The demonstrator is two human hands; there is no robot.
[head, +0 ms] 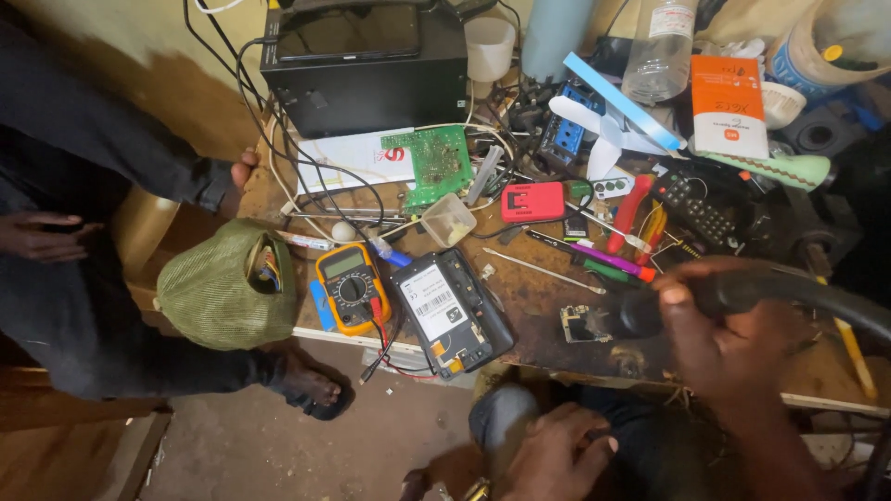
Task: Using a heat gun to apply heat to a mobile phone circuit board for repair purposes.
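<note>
My right hand (733, 339) is closed around a black handheld nozzle tool (650, 311) with a thick black hose (826, 295) running off to the right. The nozzle tip points left at a small bare circuit board (583, 323) lying on the worn wooden bench (538, 343). My left hand (557, 455) rests low on my knee below the bench edge, fingers loose, holding nothing. An opened black phone (452, 311) lies face down to the left of the small board.
A yellow multimeter (350, 286) with red and black leads, a green mesh bag (227, 283), a green circuit board (436, 160), a black box (367, 65), a red case (532, 201), a remote (691, 209) and hand tools crowd the bench. Another person in dark clothes stands left, one hand (243, 169) on the bench edge.
</note>
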